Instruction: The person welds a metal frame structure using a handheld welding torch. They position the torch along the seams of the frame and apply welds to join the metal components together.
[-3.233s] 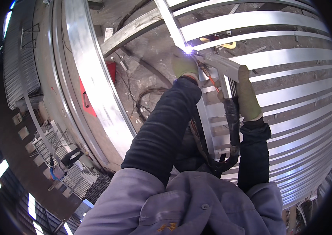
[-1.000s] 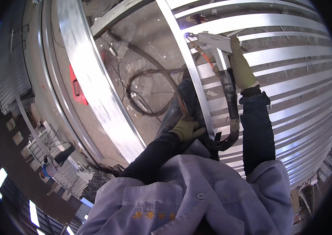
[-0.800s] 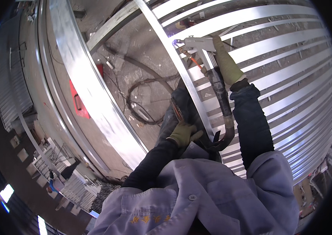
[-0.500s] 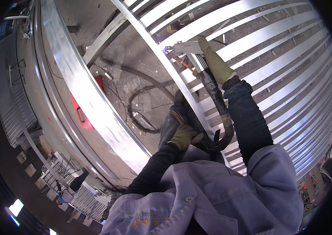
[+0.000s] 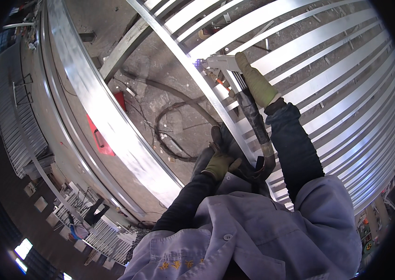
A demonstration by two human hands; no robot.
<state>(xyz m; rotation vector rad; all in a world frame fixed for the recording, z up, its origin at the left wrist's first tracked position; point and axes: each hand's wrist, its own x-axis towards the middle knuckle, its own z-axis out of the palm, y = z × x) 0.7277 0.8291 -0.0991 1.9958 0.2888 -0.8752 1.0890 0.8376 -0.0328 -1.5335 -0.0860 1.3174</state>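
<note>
My right hand (image 5: 256, 81), in a yellow-green glove, is closed round the grey welding gun (image 5: 224, 62). A violet-white glow shows at the gun's tip, against the side rail (image 5: 174, 45) of a slatted metal panel (image 5: 295, 51) where a slat meets it. From the gun's handle a thick dark hose (image 5: 254, 119) runs down towards my lap. My left hand (image 5: 220, 165), gloved alike, lies low over my dark-clad leg beside the hose. Its thumb is stretched away from the fingers, whose tips are partly lost in the dark.
A broad shiny metal beam (image 5: 97, 100) runs along the left. Beyond it lies a red case (image 5: 98, 135). Looped hose (image 5: 157, 128) lies on the floor between beam and panel. Another person (image 5: 80, 231) is at the lower left by stacked slatted panels.
The view has shifted slightly. The welding gun's tip stays near the same spot on the rail, its glow slightly changed. My left hand stays over my leg.
</note>
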